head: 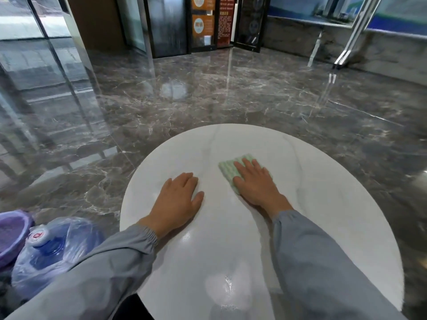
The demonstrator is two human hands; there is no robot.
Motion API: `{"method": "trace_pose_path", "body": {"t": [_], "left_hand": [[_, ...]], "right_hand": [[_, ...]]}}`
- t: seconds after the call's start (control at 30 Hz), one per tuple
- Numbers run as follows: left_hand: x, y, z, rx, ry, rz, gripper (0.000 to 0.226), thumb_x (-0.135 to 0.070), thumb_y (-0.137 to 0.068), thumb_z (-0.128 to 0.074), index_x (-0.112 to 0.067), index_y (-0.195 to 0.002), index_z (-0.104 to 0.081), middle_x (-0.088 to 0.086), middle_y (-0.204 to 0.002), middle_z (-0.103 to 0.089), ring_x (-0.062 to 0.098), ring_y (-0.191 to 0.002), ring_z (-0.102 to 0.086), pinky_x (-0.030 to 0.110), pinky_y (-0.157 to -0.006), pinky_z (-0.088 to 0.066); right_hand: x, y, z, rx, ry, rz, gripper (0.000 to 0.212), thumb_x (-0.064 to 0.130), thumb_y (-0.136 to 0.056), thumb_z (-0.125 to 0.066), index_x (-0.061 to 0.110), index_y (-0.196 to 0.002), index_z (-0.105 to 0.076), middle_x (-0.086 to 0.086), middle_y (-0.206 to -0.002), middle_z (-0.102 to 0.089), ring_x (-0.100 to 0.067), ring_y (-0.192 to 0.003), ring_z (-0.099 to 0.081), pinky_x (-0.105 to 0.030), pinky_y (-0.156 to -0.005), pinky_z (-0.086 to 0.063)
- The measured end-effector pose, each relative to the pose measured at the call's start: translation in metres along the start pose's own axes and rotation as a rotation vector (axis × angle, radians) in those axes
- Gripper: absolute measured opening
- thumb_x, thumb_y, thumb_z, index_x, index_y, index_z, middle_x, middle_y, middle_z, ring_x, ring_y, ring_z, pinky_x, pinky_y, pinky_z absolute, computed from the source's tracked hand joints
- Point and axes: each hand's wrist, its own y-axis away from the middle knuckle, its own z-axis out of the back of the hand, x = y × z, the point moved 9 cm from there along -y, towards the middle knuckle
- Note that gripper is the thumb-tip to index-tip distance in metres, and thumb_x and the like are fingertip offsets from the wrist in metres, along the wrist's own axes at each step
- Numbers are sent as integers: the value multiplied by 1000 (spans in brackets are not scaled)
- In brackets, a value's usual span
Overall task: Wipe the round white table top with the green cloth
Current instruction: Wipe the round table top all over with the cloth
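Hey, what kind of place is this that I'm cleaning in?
Probably the lobby or entrance hall of a commercial or public building: a polished dark marble floor, tall glass partitions, and posted notices at the back, beyond the round white table.

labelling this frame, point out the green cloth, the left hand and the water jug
green cloth (227, 169), head view, bare corner left of the fingers
left hand (178, 198), head view, back of hand
water jug (52, 251), head view, blue shoulder below the cap

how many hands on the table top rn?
2. The left hand lies flat on the bare round white table top, left of centre. The right hand presses flat on the green cloth, to its right. Neither is hidden.
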Motion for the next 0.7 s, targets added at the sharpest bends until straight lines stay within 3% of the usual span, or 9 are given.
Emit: {"method": "trace_pose_path", "body": {"t": [0.1,0.2,0.33,0.5,0.6,0.7], "left_hand": [[0,4,-11,1,-3,49,67,-58,-98,-28,-16,-142,-56,2,-154,-50,21,-147,-41,51,-124,-23],[3,4,-11,-7,-3,63,67,-59,-97,-29,-18,-144,-54,0,-154,-49,20,-147,-40,51,-126,-22],[0,3,-12,-14,-8,71,65,-57,-97,-33,-17,-142,-55,0,-151,-51,20,-144,-43,52,-125,-24],[-1,4,-12,-37,-28,59,63,-57,-97,-34,-16,-140,-56,0,-148,-53,20,-141,-46,52,-122,-29],[-1,3,-13,-28,-50,55,60,-55,-98,-35,-16,-140,-54,0,-148,-51,20,-140,-44,51,-123,-28],[-5,4,-12,-39,-60,39,55,-52,-99,-35,-16,-134,-56,0,-146,-52,21,-139,-45,53,-121,-29]], "right_hand": [[-100,10,24,-9,31,-261,63,48,-105,-25,33,-165,-11,1,-175,0,-25,-160,3,-48,-127,-3],[-108,5,22,34,18,-353,63,45,-107,-20,31,-166,-5,-1,-174,6,-30,-159,9,-52,-126,4],[-14,-17,-4,33,56,-123,60,39,-109,-18,33,-166,0,-1,-174,9,-34,-158,15,-57,-124,9],[96,-12,-31,94,28,151,59,47,-108,-18,44,-164,0,3,-174,11,-30,-158,19,-54,-123,16],[77,-17,-21,110,26,172,58,50,-107,-20,46,-163,-5,6,-174,8,-25,-159,14,-50,-125,9],[-4,-24,2,81,27,10,59,50,-108,-22,44,-164,-6,5,-174,6,-26,-159,10,-51,-125,4]]}}
